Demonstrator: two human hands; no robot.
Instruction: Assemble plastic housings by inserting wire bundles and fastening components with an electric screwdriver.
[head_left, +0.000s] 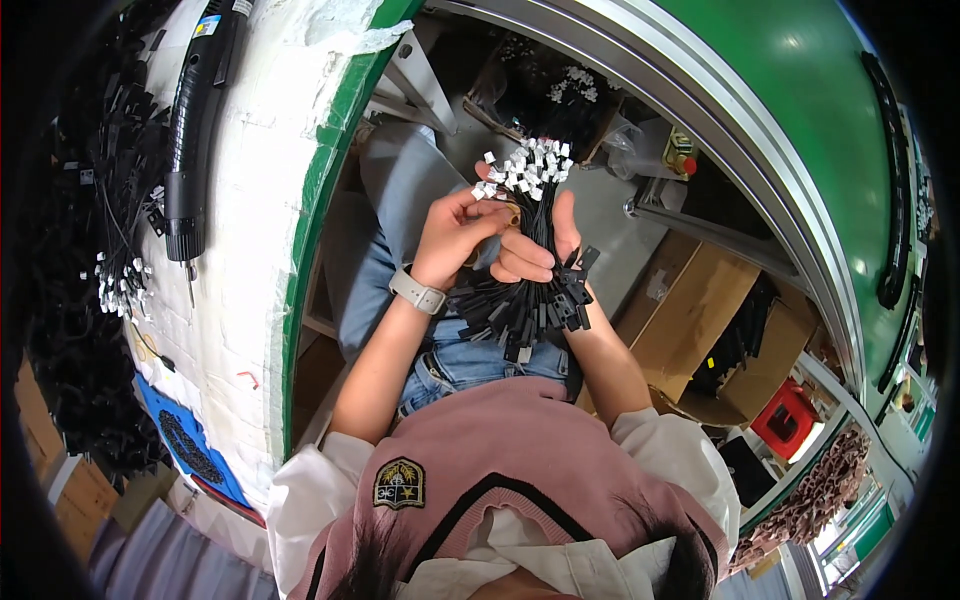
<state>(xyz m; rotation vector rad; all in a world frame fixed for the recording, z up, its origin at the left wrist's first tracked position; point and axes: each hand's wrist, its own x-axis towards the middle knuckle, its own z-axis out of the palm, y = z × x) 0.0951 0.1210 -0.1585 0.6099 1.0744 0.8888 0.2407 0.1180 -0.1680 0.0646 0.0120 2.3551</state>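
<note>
While right fingers wrap thin black cables, white connectors (small, boxy), bunched.

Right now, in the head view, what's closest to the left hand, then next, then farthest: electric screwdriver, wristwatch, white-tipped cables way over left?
1. Wristwatch: on the wrist behind the left hand.
2. Electric screwdriver: off to the left.
3. White-tipped cables: farther left, past the screwdriver.

The right hand grips a cable bundle, white plugs uppermost; the left hand pinches a tan band. Toward the table's far edge lies a screwdriver, more cables along the left edge.
</note>
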